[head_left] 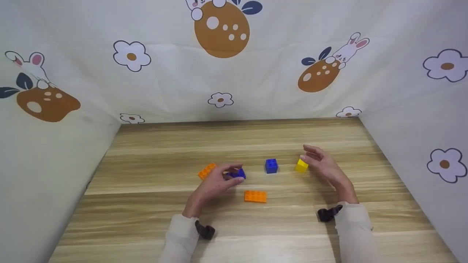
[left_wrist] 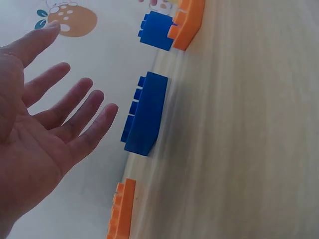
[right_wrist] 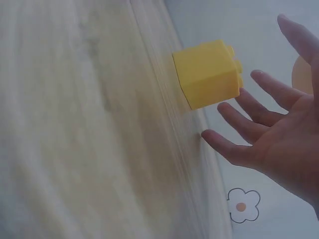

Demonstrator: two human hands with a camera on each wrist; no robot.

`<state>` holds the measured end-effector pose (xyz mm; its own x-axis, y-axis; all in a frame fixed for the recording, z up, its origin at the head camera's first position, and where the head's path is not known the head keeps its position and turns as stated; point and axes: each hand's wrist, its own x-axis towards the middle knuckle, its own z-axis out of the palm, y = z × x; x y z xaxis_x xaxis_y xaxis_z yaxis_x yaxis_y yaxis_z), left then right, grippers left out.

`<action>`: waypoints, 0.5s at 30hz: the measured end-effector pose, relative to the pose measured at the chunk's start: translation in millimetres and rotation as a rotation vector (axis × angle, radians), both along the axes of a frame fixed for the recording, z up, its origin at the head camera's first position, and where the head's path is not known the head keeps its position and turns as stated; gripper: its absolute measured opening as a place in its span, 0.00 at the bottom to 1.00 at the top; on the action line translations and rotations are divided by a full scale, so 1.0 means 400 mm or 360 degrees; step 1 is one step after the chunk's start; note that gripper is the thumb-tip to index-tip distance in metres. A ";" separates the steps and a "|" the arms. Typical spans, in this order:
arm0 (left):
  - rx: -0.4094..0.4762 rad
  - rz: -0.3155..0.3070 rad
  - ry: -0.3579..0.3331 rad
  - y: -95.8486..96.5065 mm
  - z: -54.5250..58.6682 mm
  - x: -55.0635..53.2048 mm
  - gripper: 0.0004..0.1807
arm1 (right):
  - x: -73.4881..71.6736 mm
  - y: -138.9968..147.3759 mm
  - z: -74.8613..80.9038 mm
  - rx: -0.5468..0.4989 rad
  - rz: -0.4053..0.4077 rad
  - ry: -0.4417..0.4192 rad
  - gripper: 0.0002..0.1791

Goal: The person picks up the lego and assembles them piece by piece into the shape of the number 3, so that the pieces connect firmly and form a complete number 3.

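My left hand [head_left: 217, 180] hovers over a long blue building block [head_left: 239, 174], fingers spread and apart from it in the left wrist view, where the block [left_wrist: 148, 114] rests on the table. Beside a yellow building block [head_left: 302, 165] is my right hand [head_left: 325, 168], its fingers loosely extended. The right wrist view shows that yellow block [right_wrist: 208, 73] on the table near the fingertips; whether they touch it I cannot tell. Between the hands stands a square blue block [head_left: 271, 166]. One flat orange block [head_left: 255, 196] lies nearer me, another orange block [head_left: 207, 171] left of the left hand.
The wood-grain table [head_left: 153, 153] is bordered by a pale curtain [head_left: 172, 84] printed with rabbits, fruit and flowers at the back and both sides. A black wrist device [head_left: 205, 231] sits at the left cuff, and another black device [head_left: 329, 213] at the right.
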<state>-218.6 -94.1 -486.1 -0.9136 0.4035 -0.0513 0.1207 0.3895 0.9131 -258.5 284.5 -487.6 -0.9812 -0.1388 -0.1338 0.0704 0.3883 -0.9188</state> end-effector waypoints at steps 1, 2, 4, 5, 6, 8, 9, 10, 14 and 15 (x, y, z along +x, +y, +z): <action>-0.0024 -0.0033 0.0010 0.004 -0.002 0.001 0.30 | 0.000 0.000 0.000 0.0021 0.0011 -0.0017 0.45; -0.0044 -0.0073 0.0024 0.009 -0.004 0.002 0.29 | 0.000 0.001 0.000 0.0049 0.0028 -0.0031 0.46; -0.0099 -0.0152 0.0018 0.019 -0.010 0.004 0.28 | 0.000 0.003 -0.003 0.0119 0.0061 -0.0052 0.47; -0.0121 -0.0186 0.0009 0.023 -0.013 0.004 0.27 | 0.001 0.005 -0.005 0.0148 0.0075 -0.0057 0.47; -0.0143 -0.0214 -0.0001 0.027 -0.017 0.004 0.27 | 0.001 0.007 -0.007 0.0170 0.0087 -0.0058 0.47; -0.0163 -0.0250 -0.0033 0.033 -0.025 0.003 0.26 | 0.002 0.012 -0.011 0.0210 0.0104 -0.0055 0.46; -0.0167 -0.0255 -0.0053 0.036 -0.029 0.003 0.26 | 0.002 0.015 -0.013 0.0222 0.0104 -0.0058 0.46; -0.0165 -0.0249 -0.0067 0.037 -0.031 0.002 0.25 | 0.003 0.017 -0.014 0.0227 0.0102 -0.0060 0.45; -0.0153 -0.0234 -0.0090 0.039 -0.038 0.002 0.24 | 0.003 0.019 -0.018 0.0231 0.0084 -0.0077 0.42; -0.0153 -0.0240 -0.0080 0.039 -0.039 0.003 0.24 | 0.002 0.018 -0.018 0.0231 0.0081 -0.0077 0.41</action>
